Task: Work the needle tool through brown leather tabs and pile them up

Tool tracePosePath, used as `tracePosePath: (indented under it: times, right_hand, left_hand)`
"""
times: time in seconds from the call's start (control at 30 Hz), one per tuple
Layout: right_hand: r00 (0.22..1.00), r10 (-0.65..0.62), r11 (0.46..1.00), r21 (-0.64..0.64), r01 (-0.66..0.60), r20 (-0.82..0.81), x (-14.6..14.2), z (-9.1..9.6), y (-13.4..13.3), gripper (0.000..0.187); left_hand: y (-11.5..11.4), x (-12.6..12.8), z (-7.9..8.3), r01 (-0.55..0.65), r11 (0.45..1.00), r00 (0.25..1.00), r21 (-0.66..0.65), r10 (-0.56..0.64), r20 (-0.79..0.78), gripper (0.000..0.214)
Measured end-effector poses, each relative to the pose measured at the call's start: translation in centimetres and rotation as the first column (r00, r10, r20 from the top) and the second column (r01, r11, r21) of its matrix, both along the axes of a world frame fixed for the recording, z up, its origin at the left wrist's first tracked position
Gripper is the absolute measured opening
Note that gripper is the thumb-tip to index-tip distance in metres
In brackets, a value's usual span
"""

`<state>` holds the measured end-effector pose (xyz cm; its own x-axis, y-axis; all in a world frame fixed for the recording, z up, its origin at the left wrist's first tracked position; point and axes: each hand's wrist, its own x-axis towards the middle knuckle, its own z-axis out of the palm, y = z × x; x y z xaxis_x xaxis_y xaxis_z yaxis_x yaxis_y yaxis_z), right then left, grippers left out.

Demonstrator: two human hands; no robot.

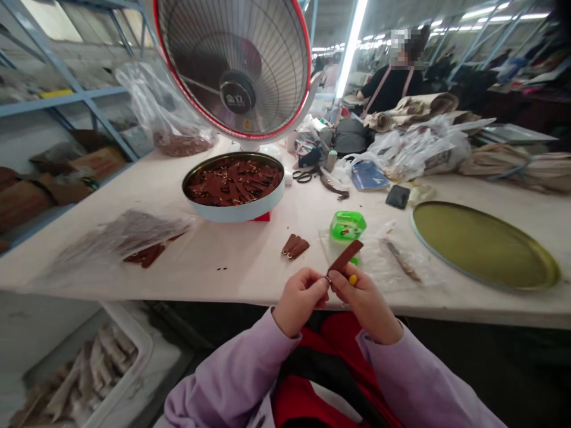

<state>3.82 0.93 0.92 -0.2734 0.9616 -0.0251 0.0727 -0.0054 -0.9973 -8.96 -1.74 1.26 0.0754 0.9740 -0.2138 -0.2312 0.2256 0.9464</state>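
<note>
Just over the table's front edge, both hands meet at a brown leather-like tab (346,256) with a small metal ring at its lower end. My left hand (298,299) is closed in a pinch at the ring end. My right hand (368,302) grips the tab near that ring, its thumb on top. A small yellow piece (353,279) sticks out between the right fingers; what it belongs to is hidden. Beyond the hands lie a few similar brown tabs (295,246) with rings. A green plastic container (348,225) stands close behind the held tab.
A round tin (238,212) full of brown tabs stands before a large fan (236,71). Right of me lie a knife-like tool (401,260) and a gold-coloured lid (484,245). Scissors (304,176) and plastic bags (414,151) sit farther back. A person (386,89) is beyond the table.
</note>
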Motion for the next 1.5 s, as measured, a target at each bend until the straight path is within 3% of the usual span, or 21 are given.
tracePosePath:
  times: [0.1, 0.27, 0.47, 0.53, 0.67, 0.77, 0.87, 1.0, 1.4, 1.5]
  right_hand:
    - [0.998, 0.003, 1.000, 0.026, -0.005, 0.063, 0.5, 0.0, 0.1, 0.026]
    - [0.996, 0.008, 0.999, 0.043, -0.012, 0.084, 0.6, 0.1, 0.4, 0.022]
    - [0.965, -0.058, 0.988, 0.156, 0.018, 0.256, 0.8, -0.2, 0.6, 0.018]
    - [0.972, -0.058, 0.994, 0.101, 0.036, 0.229, 1.2, -0.3, 0.7, 0.021]
    - [0.999, 0.036, 0.990, -0.139, -0.035, 0.004, 2.2, -0.1, 0.4, 0.028]
    - [0.988, 0.048, 0.970, -0.231, -0.081, -0.146, 2.4, 0.2, -0.2, 0.029]
    - [0.978, 0.027, 0.964, -0.255, -0.080, -0.206, 2.2, 0.4, -1.0, 0.029]
    - [0.980, -0.075, 0.981, -0.189, 0.039, -0.185, 1.8, 0.2, -1.8, 0.028]
    - [0.960, -0.171, 0.985, -0.029, 0.169, -0.220, 1.9, -1.5, -3.1, 0.021]
    - [0.975, -0.161, 0.986, 0.014, 0.165, -0.154, 2.2, -1.4, -3.0, 0.023]
  left_hand:
    - [0.2, 0.4, -0.2, -0.012, 1.000, 1.000, -0.013, 0.012, -0.018, 0.020]
    - [0.6, 0.5, -0.2, -0.039, 0.999, 0.982, 0.026, 0.043, -0.182, 0.018]
    - [0.5, 0.5, -0.7, -0.024, 1.000, 0.978, 0.017, 0.027, -0.209, 0.015]
    - [0.2, 0.4, -0.7, 0.038, 0.998, 0.979, 0.057, -0.025, -0.205, 0.010]
    - [-0.3, 0.1, -0.3, 0.170, 0.977, 0.964, 0.128, -0.139, -0.225, 0.013]
    - [-0.3, 0.1, -0.2, 0.127, 0.986, 0.976, 0.109, -0.105, -0.189, 0.018]
    - [-0.2, 0.4, -0.4, 0.076, 0.995, 0.996, 0.067, -0.072, -0.050, 0.028]
    - [-0.3, 0.8, -0.5, 0.097, 0.995, 0.993, 0.027, -0.099, 0.059, 0.034]
    - [-0.6, 2.8, -0.4, -0.023, 0.999, 1.000, 0.036, 0.022, 0.020, 0.028]
    - [-0.6, 3.2, -0.4, -0.056, 0.998, 0.998, 0.038, 0.056, -0.003, 0.023]
